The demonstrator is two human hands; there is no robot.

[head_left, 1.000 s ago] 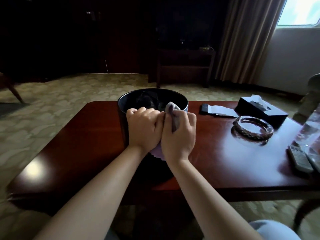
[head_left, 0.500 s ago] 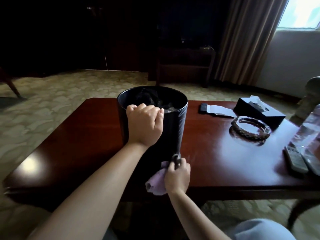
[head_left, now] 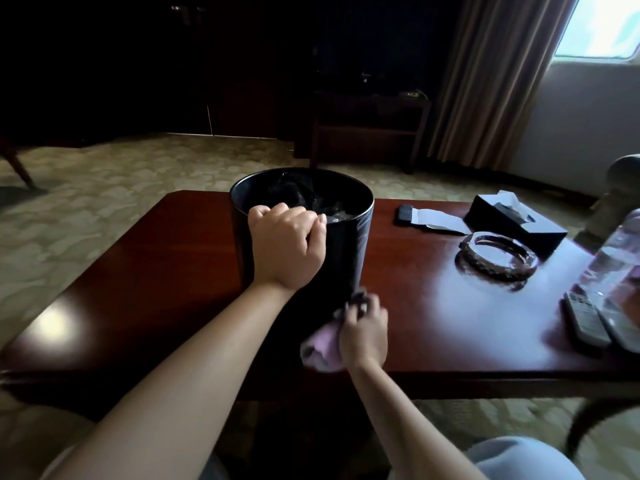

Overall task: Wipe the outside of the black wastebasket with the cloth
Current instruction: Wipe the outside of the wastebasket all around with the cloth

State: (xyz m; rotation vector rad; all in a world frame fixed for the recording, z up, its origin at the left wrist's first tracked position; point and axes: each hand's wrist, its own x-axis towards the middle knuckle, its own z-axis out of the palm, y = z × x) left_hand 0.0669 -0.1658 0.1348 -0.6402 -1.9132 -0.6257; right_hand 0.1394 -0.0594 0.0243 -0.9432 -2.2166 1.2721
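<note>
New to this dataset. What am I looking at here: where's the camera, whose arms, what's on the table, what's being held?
There is no robot here. A person wears one wide-angle camera on the head, looking forward and down, so the two bare arms reaching in from the bottom are the wearer's own.

The left hand grips the near rim of the black wastebasket, which stands on the dark red table. The right hand presses a pink cloth against the basket's lower outside wall.

To the right on the table lie a glass ashtray, a black tissue box, a small dark device on a white paper, two remote controls and a clear plastic bottle at the picture's edge.
</note>
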